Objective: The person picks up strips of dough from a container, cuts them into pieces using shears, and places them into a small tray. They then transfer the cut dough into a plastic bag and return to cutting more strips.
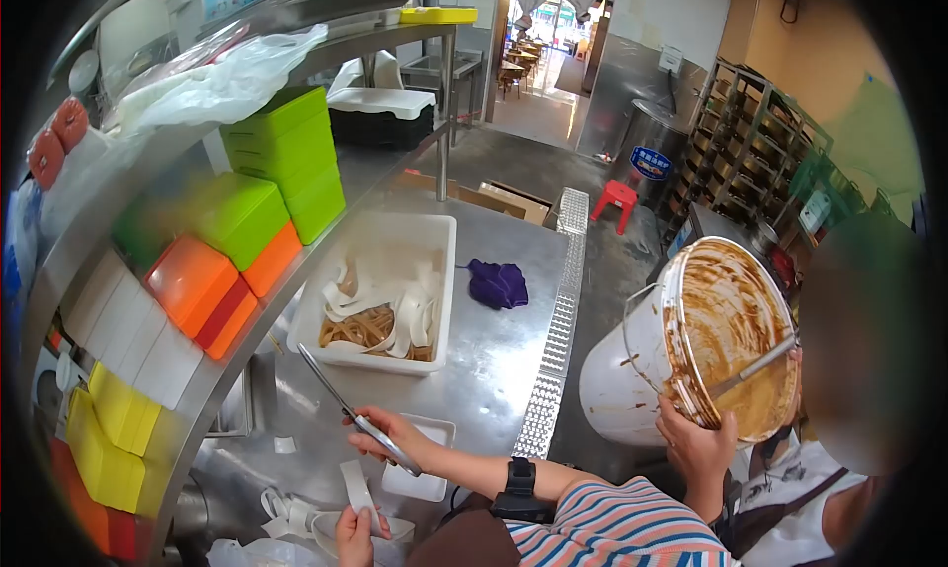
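Observation:
My right hand (390, 439) is closed around the handle of a long, slim metal tool (326, 379), perhaps a knife or scissors, its tip near a white bin. In my left hand (357, 539), at the bottom, the fingers pinch a flat white strip (355, 486). More white strips (288, 513) lie beside that hand. The white bin (446, 290) holds white strips (410, 320) and brown strips (365, 327). A small white tray (432, 431) sits partly under my right forearm.
At right a person tilts a large white bucket (622, 384) smeared with brown paste, a ladle inside. A purple cloth (497, 284) lies on the metal table (484, 369). Coloured boxes (242, 221) stand on the left shelf. Beyond is a red stool (617, 200).

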A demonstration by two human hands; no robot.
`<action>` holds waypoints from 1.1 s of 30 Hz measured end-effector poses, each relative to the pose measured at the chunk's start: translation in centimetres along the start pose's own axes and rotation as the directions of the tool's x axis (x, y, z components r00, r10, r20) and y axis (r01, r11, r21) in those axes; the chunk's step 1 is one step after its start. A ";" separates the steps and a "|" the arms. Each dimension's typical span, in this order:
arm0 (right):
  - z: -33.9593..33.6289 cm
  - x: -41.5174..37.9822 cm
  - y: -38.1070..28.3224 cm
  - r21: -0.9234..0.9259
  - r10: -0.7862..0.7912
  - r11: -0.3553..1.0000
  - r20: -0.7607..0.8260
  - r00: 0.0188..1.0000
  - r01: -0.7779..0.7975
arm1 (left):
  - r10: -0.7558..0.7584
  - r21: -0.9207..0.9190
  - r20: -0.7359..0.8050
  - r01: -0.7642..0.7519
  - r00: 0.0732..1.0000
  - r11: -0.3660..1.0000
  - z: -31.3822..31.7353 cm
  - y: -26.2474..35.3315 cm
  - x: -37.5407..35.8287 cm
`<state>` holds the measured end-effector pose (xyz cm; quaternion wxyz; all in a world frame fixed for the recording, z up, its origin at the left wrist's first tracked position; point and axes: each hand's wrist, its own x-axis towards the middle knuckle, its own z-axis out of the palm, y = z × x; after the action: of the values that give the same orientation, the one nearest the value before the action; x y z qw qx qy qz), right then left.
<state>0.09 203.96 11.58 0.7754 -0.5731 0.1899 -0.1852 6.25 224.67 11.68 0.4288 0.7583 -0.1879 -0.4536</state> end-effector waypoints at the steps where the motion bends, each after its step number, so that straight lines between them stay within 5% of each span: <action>1: 0.2 0.6 0.7 0.000 -0.021 1.000 -0.024 0.999 0.021 | -0.006 -0.006 0.023 0.006 1.000 1.000 -0.2 -0.5 0.7; 14: -1.2 1.1 3.2 -0.088 0.064 0.994 0.052 0.997 -0.059 | -0.082 -0.067 -0.095 0.076 0.992 0.995 -0.7 -3.4 3.1; 16: -0.7 0.5 3.2 -0.078 0.095 0.993 0.094 0.991 -0.088 | 0.283 -0.517 -0.212 -0.353 0.936 0.780 -0.4 -5.7 5.1; 20: 0.6 0.0 4.4 -0.050 0.064 0.997 0.209 0.976 -0.055 | 0.321 -0.490 -0.223 -0.390 0.920 0.779 -0.6 -6.6 5.0; 23: 0.9 -0.2 4.5 0.052 0.018 0.998 0.255 0.967 -0.032 | 0.332 -0.423 -0.153 -0.366 0.931 0.829 -0.4 -6.3 5.0; 29: 0.2 -1.4 4.0 -0.363 0.055 0.932 0.132 0.990 -0.003 | 0.347 -0.275 0.039 -0.324 0.937 0.905 0.5 -7.0 4.8; 31: -0.2 -1.4 5.7 -0.568 -0.151 0.802 0.107 0.983 0.185 | 0.244 -0.161 0.046 -0.234 0.969 0.959 0.4 -6.6 4.3; 33: 0.3 -1.8 3.1 -0.477 -0.066 0.872 0.107 0.992 0.110 | 0.239 -0.300 0.155 -0.185 0.958 0.936 0.6 -5.7 4.0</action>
<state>-1.08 206.01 8.83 0.6065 -0.7638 0.1695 -0.1418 7.19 224.90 4.79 0.5594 0.6180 -0.2422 -0.4964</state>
